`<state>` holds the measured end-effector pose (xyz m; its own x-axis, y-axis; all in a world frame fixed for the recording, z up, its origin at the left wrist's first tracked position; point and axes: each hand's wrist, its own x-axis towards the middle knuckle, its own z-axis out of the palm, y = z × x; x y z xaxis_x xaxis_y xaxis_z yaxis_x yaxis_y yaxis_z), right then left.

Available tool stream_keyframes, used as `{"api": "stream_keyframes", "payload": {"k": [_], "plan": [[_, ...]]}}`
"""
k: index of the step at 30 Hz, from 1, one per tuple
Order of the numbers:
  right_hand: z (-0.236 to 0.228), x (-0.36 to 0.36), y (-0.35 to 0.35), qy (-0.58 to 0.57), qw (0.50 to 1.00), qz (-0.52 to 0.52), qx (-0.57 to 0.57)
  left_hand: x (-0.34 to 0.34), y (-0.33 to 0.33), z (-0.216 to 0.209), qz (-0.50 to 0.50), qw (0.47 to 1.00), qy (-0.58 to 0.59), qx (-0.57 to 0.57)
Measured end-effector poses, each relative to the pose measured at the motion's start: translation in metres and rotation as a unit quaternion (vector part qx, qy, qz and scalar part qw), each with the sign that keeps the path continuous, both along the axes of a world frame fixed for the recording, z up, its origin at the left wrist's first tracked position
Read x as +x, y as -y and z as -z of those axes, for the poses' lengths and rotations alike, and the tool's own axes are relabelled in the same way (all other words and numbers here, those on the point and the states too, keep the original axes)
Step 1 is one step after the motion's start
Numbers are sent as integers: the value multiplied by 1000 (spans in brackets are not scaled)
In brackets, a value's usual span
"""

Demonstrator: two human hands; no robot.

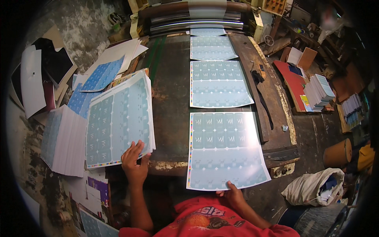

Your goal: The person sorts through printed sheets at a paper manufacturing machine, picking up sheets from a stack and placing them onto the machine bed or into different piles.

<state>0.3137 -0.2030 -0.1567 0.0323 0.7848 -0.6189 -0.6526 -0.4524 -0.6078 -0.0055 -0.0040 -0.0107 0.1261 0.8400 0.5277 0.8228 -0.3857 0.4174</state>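
Head view: we note a printed sheet (225,154) at lower centre of the frame, pale blue-green and glossy, white-bordered, rounded panels in rows, a strip of colour patches down its left edge. The right hand (232,193) pinches its bottom edge — thumb on top, fingers underneath. Left of centre, the left hand (135,160) lays its fingers on the lower-right corner of a sheet stack (118,122) with similar panels; thumb spread apart, and we cannot tell whether it grips any sheet. Like sheets (221,89) line up toward the rollers (177,28) at top centre. Containers: at lower right, a white sack (300,191) holds blue and white pieces (328,189); above it, a brown bucket (336,153) — contents hidden from us.
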Motion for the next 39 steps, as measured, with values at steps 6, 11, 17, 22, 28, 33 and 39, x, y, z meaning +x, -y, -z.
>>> {"api": "stream_keyframes", "payload": {"k": [6,11,17,22,28,33,39], "plan": [[25,14,-31,-55,996,65,27,0,1,-12,-9,994,100,-47],[30,9,-60,3,989,145,34,-12,-6,-5,-29,882,462,-88],[-1,-10,-69,56,980,184,42,8,21,-24,42,992,116,-32],[-49,3,-72,-40,985,116,122,31,42,-38,292,940,105,-145],[-57,16,-75,-34,993,62,98,46,55,-32,329,937,21,-113],[-14,21,-59,-10,993,121,7,21,5,-5,-15,997,30,70],[-5,15,-28,11,991,125,-36,14,-10,15,-66,994,71,57]]}}
